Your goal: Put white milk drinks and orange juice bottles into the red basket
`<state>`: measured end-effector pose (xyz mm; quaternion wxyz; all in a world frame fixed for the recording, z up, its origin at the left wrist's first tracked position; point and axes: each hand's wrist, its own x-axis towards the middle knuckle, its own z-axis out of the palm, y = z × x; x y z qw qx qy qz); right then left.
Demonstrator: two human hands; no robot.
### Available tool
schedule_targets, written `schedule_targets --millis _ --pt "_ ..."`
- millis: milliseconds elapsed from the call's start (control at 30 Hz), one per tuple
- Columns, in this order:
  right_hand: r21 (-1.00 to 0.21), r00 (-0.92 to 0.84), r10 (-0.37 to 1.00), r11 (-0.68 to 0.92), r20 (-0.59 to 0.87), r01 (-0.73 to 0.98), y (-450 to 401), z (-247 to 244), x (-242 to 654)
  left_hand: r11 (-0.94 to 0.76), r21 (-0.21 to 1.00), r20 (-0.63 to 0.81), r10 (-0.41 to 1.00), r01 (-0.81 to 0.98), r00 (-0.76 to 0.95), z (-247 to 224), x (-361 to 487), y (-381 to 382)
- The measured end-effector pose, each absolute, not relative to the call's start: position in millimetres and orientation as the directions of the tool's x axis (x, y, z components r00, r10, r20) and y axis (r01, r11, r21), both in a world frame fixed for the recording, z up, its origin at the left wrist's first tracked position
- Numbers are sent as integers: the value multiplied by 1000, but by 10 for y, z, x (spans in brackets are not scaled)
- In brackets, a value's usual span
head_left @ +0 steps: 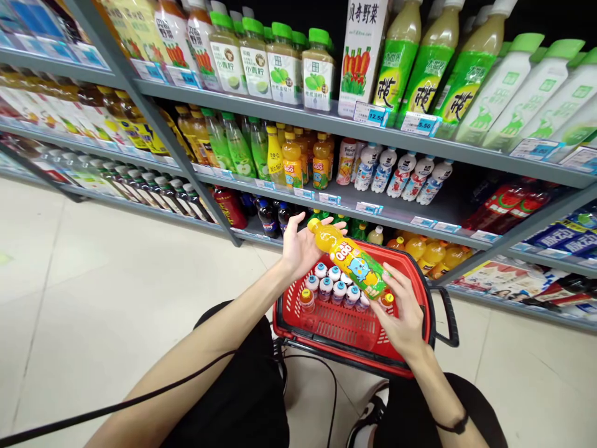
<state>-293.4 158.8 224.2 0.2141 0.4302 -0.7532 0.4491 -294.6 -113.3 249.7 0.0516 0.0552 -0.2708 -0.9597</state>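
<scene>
1. The shelves (298, 124) fill the view from nine o'clock round to three o'clock, packed with rows of drink bottles and price tags along their edges.
2. The floor (93, 280) of pale tiles spreads across the seven and eight o'clock side.
3. A red basket (422, 280) sits on the floor just below centre, towards five o'clock, with a black handle at its right side.
4. The left hand (298, 246) is at centre, palm up and fingers loosely spread, cupping the cap end of the orange bottle.
5. The right hand (403, 317) is at four o'clock of it, fingers curled around the bottle's base.
6. The orange bottle (352, 258) lies slanted between both hands, just above the basket, cap towards eleven o'clock.
7. Small bottles (333, 283) with white caps stand clustered inside the basket, directly under the orange bottle.
</scene>
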Motion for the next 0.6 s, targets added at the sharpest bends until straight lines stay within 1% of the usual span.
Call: schedule_targets --millis 33,100,133,200,267,333,400,433,467,600 --pt "-503 -552 -445 235 705 -832 1595 2230 -2934 -845 531 -77 -130 70 -988 2490 -2948 -1136" --pt "-594 -633 -387 230 671 -771 1576 2212 -2932 -831 551 -65 -130 74 -989 2471 -2953 -1140" --pt "-656 -679 -348 203 646 -727 1553 2208 -2933 -821 566 -50 -129 78 -990 2461 -2955 -1139" --pt "-784 -772 -266 83 578 -615 1495 2214 -2944 -790 604 2 -130 105 -992 2444 -2959 -1133" --pt "-893 -875 -181 -77 449 -443 1445 2232 -2969 -753 642 77 -122 143 -990 2431 -2964 -1125" --pt "-958 -960 -151 -205 235 -202 1419 2253 -2999 -718 674 141 -104 172 -985 2424 -2967 -1118" --pt "-960 -979 -200 -280 28 30 1415 2263 -3019 -694 699 158 -89 175 -983 2421 -2966 -1113" --pt "-946 -972 -233 -304 -40 111 1415 2262 -3021 -685 708 151 -90 172 -984 2420 -2963 -1111" --pt "-931 -962 -260 -324 -81 166 1414 2258 -3017 -680 714 139 -99 169 -985 2419 -2959 -1109" --pt "-891 -948 -276 -374 -159 259 1384 2214 -2965 -663 730 94 -144 167 -985 2424 -2937 -1095"
